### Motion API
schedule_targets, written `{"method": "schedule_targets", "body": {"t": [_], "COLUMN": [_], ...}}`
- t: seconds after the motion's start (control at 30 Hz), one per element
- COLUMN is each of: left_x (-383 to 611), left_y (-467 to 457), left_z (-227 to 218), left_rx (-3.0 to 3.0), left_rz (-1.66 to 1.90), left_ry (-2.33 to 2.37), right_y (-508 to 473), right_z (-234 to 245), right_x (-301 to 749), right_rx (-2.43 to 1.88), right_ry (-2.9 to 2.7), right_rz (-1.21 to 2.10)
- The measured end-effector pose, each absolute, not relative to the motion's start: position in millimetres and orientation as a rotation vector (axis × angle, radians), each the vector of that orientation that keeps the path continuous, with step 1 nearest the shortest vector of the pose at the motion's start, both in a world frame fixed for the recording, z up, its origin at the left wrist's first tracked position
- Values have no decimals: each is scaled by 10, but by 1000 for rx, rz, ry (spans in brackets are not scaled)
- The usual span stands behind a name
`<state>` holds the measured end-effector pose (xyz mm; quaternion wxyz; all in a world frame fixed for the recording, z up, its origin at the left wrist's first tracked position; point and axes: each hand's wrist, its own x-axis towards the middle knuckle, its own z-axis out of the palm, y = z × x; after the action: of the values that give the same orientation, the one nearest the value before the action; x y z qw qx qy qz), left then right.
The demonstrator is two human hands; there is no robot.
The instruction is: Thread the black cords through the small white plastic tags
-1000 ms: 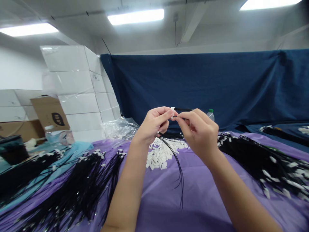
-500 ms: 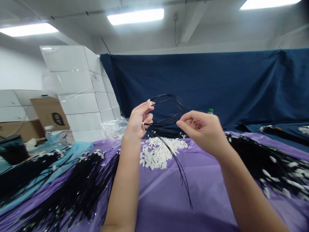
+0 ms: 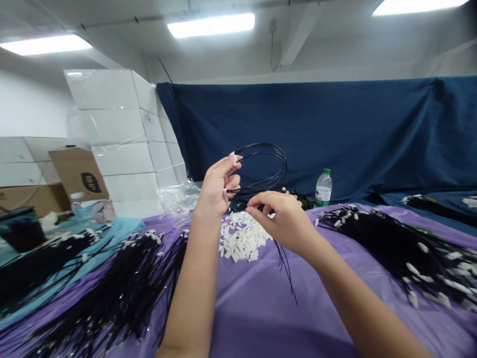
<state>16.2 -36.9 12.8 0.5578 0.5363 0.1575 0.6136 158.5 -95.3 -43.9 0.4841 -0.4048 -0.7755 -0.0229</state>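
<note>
My left hand (image 3: 219,186) is closed around a looped bundle of thin black cords (image 3: 281,156), held up in front of the dark blue cloth. A white tab (image 3: 234,158) shows at its thumb and fingertip, and another white piece (image 3: 225,194) lower in the palm. My right hand (image 3: 283,216) has thumb and fingers curled together below the loop. It overlaps the loose cord ends (image 3: 286,271), which hang down behind it; whatever is between its fingertips is hidden. Beneath the hands lies a pile of small white pieces (image 3: 240,241) on the purple cloth (image 3: 253,303).
Bundles of black cords with white tips lie at left (image 3: 122,278) and right (image 3: 376,238). A green-capped bottle (image 3: 323,189) stands at the back. White boxes (image 3: 122,124) are stacked at left, with clear plastic wrap (image 3: 181,199) beside them. A dark cup (image 3: 22,231) stands far left.
My right hand has moved left and down, from beside the loop to the hanging cord ends, uncovering the bottle. My left hand still holds the loop, shifted slightly right.
</note>
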Motion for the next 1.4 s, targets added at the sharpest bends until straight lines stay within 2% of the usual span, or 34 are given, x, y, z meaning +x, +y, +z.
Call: {"method": "schedule_targets", "body": {"t": [0.4, 0.7, 0.87, 0.97, 1.17, 1.4], "left_x": [192, 151, 148, 151, 141, 79], "left_y": [-403, -355, -353, -343, -305, -264], "left_z": [143, 167, 164, 154, 136, 137], "left_rx": [1188, 1003, 961, 966, 974, 928], "left_rz": [1352, 1137, 1050, 1032, 1035, 1015], "left_ry": [298, 169, 96, 70, 101, 69], "right_y": [-945, -976, -950, -922, -896, -963], "right_z": [-441, -419, -426, -445, -459, -262], "right_x": [1521, 1436, 1430, 1419, 1448, 1840], "right_rx": [-918, -816, -743, -751, -689, -549], "right_ry": [-1777, -1523, -1452, -1437, -1536, -1587], "right_rz": [237, 879, 1098, 1128, 967, 1317]}}
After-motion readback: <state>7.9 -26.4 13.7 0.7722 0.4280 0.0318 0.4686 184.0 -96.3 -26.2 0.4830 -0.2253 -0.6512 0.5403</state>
